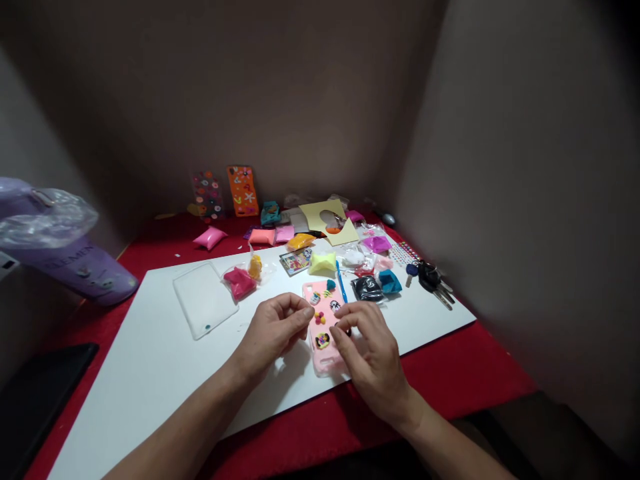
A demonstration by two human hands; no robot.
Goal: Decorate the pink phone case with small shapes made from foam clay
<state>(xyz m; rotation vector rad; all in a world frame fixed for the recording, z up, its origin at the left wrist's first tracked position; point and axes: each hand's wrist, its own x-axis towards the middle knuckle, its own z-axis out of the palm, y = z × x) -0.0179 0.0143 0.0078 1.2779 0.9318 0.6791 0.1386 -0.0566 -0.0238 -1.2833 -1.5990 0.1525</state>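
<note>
A pink phone case [326, 360] lies on the white board, decorated with small coloured clay figures, among them a pink-and-yellow flower [320, 318]. Over its left edge is my left hand [277, 327], thumb and fingertips pressed together. My right hand [370, 347] hovers at the case's right side, its thumb and fingers curled into a pinch. Anything between the fingertips of either hand is too small or hidden to make out. My right fingers cover part of the case and its lower right figures. Just beyond it lies a blue modelling tool [342, 283].
Clay packets surround the case: yellow [323, 263], black [367, 289], teal [389, 282] and red [241, 283]. A clear tablet-sized cover [204, 303] lies left, keys [436, 280] right. Decorated orange [243, 191] and clear [208, 195] cases lean at the back. A purple container [83, 267] stands far left.
</note>
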